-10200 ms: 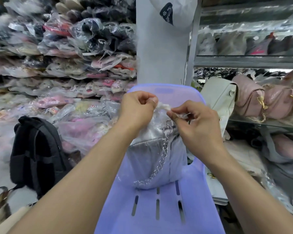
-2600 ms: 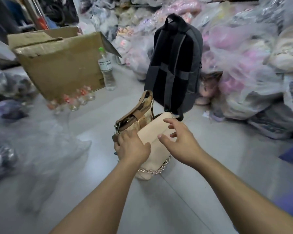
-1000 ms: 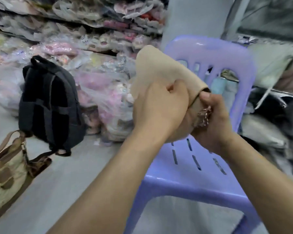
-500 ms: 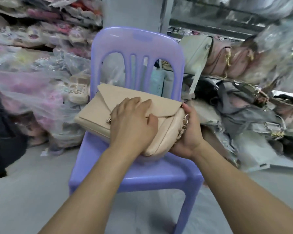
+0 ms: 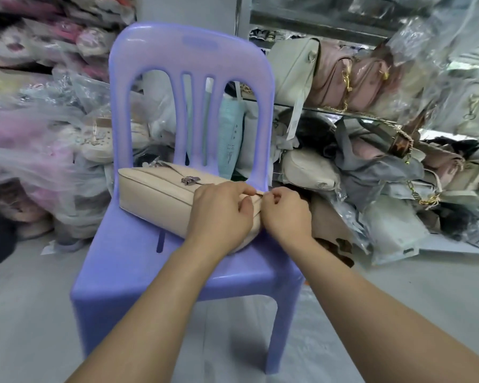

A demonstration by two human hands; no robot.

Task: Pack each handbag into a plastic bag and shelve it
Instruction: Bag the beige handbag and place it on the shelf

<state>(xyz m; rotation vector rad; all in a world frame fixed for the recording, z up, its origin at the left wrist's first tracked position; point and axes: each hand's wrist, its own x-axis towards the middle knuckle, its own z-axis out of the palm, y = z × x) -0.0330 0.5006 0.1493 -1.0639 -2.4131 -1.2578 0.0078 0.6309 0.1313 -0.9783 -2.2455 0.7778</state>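
While the beige handbag lies lengthwise on the seat of the purple plastic chair, both hands meet at its right end; the left hand is curled over that end, knuckles up, its fingers wrapped down the near face and its thumb tucked against the top seam, so it grips the bag rather than merely resting on it; the right hand is closed small, thumb and forefinger pinched together on something at the very tip of the top edge (a zip pull or a strap end, too small to tell), the other fingers folded into the palm; the two hands almost touch. A metal clasp sits on top of the bag, near its middle. Behind the chair to the right, a glass shelf carries pink handbags, with more bags heaped below it; to the left are blurred stacks of bagged goods. Half a second ago the left hand lay spread over the front flap and the right hand cupped the bag's end from the side; since then the bag has turned so its top seam faces up, it sits further back on the seat, and both hands have closed to a pinch.
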